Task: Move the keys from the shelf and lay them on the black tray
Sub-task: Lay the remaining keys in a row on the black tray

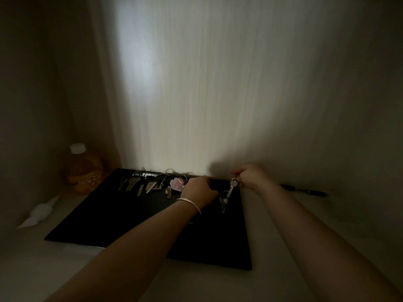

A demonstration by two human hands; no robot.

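Note:
A black tray lies flat on a pale shelf in dim light. Several keys lie in a row along its far edge, with a pink-tagged bunch beside them. My right hand pinches the top of a key chain whose keys trail down onto the tray near its right edge. My left hand, a silver bangle on the wrist, rests knuckles-up on the tray between the pink tag and that chain. Its fingers are curled under, and whatever they touch is hidden.
An orange drink bottle with a white cap stands in the back left corner. A white crumpled wrapper lies left of the tray. A dark pen lies along the back wall to the right.

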